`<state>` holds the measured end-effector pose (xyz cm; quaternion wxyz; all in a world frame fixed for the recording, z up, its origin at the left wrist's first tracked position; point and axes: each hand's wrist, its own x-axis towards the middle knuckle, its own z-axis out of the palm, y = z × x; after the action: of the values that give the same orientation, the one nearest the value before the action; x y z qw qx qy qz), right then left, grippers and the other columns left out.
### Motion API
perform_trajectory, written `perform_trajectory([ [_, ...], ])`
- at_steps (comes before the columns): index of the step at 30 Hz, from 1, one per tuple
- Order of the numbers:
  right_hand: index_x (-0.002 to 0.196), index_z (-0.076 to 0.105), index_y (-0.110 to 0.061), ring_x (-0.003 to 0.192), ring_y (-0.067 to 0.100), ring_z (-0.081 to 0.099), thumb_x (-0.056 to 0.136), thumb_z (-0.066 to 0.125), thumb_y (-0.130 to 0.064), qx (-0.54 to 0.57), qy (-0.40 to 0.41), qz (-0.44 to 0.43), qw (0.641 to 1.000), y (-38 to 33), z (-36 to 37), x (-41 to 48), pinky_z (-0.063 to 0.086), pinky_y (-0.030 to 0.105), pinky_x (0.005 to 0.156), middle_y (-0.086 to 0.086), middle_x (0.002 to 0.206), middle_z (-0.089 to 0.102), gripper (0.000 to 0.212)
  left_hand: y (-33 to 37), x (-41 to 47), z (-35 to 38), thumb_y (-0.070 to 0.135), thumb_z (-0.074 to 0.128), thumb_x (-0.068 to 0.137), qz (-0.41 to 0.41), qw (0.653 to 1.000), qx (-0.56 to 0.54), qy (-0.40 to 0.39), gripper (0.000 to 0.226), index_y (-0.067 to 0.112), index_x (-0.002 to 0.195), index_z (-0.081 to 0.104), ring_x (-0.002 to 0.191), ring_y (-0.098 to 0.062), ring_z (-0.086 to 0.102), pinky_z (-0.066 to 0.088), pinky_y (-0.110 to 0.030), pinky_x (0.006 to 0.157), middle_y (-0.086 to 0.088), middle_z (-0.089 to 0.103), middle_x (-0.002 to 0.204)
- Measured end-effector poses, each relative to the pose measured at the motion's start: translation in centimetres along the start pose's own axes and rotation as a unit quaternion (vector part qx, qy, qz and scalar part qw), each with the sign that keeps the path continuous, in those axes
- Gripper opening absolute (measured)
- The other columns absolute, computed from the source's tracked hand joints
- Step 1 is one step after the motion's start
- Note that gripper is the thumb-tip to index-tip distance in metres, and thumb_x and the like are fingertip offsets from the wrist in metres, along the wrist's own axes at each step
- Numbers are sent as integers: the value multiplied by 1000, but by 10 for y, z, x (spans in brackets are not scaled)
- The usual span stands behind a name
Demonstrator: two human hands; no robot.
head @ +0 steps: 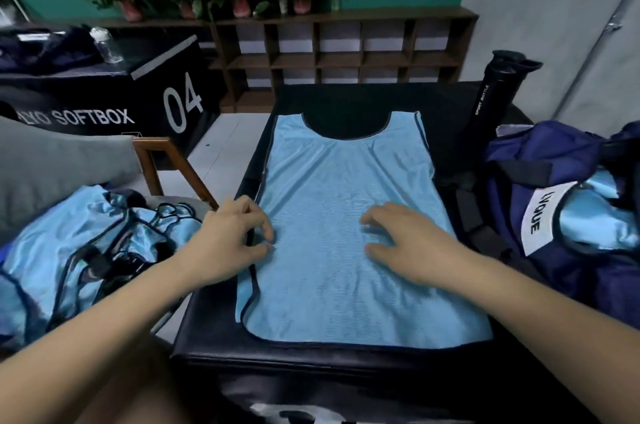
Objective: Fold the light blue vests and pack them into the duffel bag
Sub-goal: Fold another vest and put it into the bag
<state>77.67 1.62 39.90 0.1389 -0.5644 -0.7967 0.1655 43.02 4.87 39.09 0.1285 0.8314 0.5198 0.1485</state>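
Head view: your light blue mesh vest lies flat on the black padded box top, its left side along the box's edge. Your left hand pinches that side; your right hand presses flat, fingers spread. A bare black strip separates it from the navy fabric duffel bag on the right.

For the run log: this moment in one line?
vest flat on black box | left hand pinches its left edge | right hand flat on it | fold not begun

Your vest is fine matt mesh cloth; the surface under it smooth, faintly glossy black; the duffel bag dull navy cloth.
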Motion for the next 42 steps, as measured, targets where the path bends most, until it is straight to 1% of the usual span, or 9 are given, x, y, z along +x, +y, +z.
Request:
perform_trajectory([
  [6,147,52,-32,134,9,42,107,53,-48,-38,3,-37,999,1,30,-38,27,26,113,-17,145,46,43,-5,-44,-9,48,55,82,-1,996,82,-21,10,48,92,58,102,-13,51,44,-46,87,24,48,101],
  [10,149,51,-28,138,11,41,109,49,-49,-62,26,-36,997,1,36,-46,27,29,117,-15,148,45,45,-15,-67,-15,30,63,79,-54,996,70,1,32,49,105,59,102,-14,56,51,-45,87,21,51,105],
  [14,137,59,-28,123,13,48,107,51,-52,-15,59,-75,995,-37,48,-52,37,34,110,-13,130,53,40,-2,-86,-10,17,79,88,-14,998,-41,-36,51,52,123,65,101,-5,62,49,-21,86,19,57,110],
  [21,122,60,-39,116,3,43,78,50,-94,68,43,-94,992,-114,77,-43,35,29,109,-24,115,48,71,26,-75,-5,8,78,81,6,992,-127,22,34,38,96,74,101,-15,62,46,-21,90,8,58,104],
  [24,113,56,-34,107,8,43,81,56,-85,48,63,-103,992,-120,83,-38,38,32,102,-18,108,46,60,38,-64,-15,11,80,79,1,988,-155,26,27,33,91,69,92,-19,60,48,-26,84,4,57,102],
  [29,94,58,-31,91,7,48,96,66,-50,78,89,-123,985,-110,84,-39,45,33,90,-17,92,48,20,38,-59,-28,9,79,76,21,994,-98,-47,29,29,84,61,88,-13,61,48,-26,79,8,66,96],
  [32,89,60,-31,85,11,57,99,65,-50,136,59,-115,982,-107,84,-42,51,36,81,-13,85,57,22,26,-67,-35,15,83,80,0,993,-80,-90,28,28,88,60,76,-11,60,47,-22,68,9,68,88],
  [36,93,67,-33,82,14,60,104,61,-48,188,22,-125,974,-107,85,-43,51,40,79,-9,83,62,20,15,-77,-43,23,85,88,7,983,-105,-149,27,38,104,69,87,-12,63,48,-20,77,9,68,98],
  [42,103,67,-32,82,8,57,104,60,-44,163,55,-123,977,-112,79,-41,51,37,78,-13,85,59,15,27,-70,-42,42,78,96,61,982,-117,-133,6,37,98,78,98,-12,66,48,-22,86,11,69,100],
])
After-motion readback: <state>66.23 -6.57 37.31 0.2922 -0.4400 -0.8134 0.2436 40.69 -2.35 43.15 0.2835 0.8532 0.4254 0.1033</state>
